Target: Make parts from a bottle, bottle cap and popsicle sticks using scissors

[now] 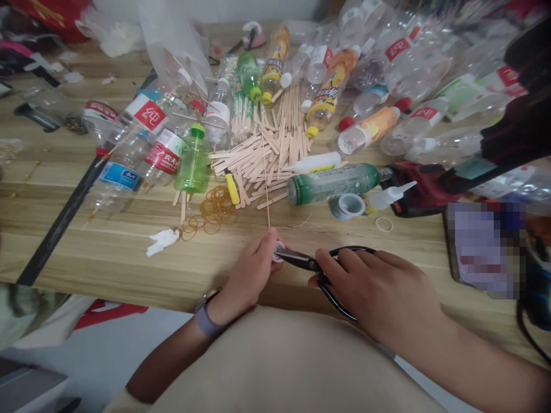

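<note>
Left hand [252, 267]: grip closed around a small round white plastic cap [278, 250], with a thin pale wooden skewer [267, 198] at its fingertips.
Right hand [381, 287]: grip wrapped around black-handled metal scissors [303, 260], blade tips at the cap.
Cap's place: by the near edge of the wood-grained tabletop [189, 269].
Toward far edge: flat pale wooden sticks [245, 160] piled among clear plastic bottles [218, 112].
Left of the cap: tangled amber rubber bands [216, 198].

Black scissors [309, 262] against white cap [279, 245], near thin stick [266, 182]
</note>
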Available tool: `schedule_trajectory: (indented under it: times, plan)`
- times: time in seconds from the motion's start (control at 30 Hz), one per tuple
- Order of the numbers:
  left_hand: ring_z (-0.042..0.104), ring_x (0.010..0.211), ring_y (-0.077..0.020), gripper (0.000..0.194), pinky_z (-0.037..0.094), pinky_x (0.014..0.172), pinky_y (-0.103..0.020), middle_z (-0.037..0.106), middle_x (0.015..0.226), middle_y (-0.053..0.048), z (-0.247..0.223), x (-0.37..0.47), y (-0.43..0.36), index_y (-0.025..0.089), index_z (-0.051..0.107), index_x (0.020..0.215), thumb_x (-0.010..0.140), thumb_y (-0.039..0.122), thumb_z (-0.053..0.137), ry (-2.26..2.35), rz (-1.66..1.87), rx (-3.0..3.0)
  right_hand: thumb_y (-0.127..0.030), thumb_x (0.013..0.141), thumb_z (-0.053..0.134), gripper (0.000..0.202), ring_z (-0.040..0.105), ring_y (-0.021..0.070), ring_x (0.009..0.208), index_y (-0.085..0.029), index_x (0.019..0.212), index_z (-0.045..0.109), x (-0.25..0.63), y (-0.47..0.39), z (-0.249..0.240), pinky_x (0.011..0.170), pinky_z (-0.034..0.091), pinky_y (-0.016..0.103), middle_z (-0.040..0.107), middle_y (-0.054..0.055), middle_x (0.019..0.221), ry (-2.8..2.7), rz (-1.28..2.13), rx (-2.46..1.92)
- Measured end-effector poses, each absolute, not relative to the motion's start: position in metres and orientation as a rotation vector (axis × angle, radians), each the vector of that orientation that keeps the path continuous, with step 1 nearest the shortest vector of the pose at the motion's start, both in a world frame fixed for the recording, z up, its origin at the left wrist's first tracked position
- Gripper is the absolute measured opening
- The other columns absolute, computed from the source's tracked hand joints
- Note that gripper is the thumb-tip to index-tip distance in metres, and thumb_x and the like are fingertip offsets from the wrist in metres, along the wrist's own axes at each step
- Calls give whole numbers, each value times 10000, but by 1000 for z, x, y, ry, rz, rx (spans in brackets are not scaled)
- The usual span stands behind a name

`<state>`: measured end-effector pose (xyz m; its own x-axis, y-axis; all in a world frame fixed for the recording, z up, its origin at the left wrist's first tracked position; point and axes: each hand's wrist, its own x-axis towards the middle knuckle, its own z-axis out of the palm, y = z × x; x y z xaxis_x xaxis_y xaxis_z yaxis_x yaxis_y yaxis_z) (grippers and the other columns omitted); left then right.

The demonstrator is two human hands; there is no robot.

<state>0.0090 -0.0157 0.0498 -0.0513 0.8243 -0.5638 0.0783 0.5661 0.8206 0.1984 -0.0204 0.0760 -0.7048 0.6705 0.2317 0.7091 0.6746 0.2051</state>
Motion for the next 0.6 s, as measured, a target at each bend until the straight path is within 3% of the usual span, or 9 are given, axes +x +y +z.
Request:
schedule_trajectory:
  times: [0.1, 0.27, 0.4, 0.6]
  plan:
    - [325, 476, -117, 527, 263, 475, -252, 378, 510, 45, 45, 9, -18, 189, 592, 736, 966, 598, 352, 1447, 752, 827, -260, 1077, 291, 414, 550, 199, 550, -197, 820, 610, 199, -21, 74, 615, 215, 326, 510, -6, 627, -2759, -389, -1156]
    - [326, 476, -122, 610, 281, 478, -251, 376, 526, 70, 38, 8, -24, 190, 583, 977, 935, 724, 289, 1355, 852, 913, -271, 1076, 284, 432, 551, 193, 522, -201, 803, 611, 199, -21, 74, 603, 206, 323, 513, -10, 609, -2725, -398, -1212]
    - [385, 514, -129, 578, 317, 501, -256, 422, 553, 55, 38, 10, -25, 202, 549, 906, 928, 733, 322, 1425, 908, 1030, -265, 1070, 294, 423, 550, 192, 509, -203, 803, 617, 197, -22, 75, 592, 204, 324, 512, -12, 600, -2689, -408, -1235]
    - [373, 456, -126, 634, 311, 495, -273, 382, 465, 56, 34, 12, -20, 197, 575, 744, 951, 711, 267, 1506, 941, 997, -294, 1079, 282, 450, 530, 188, 485, -210, 786, 614, 196, -22, 72, 573, 213, 319, 497, -14, 582, -2687, -360, -1215]
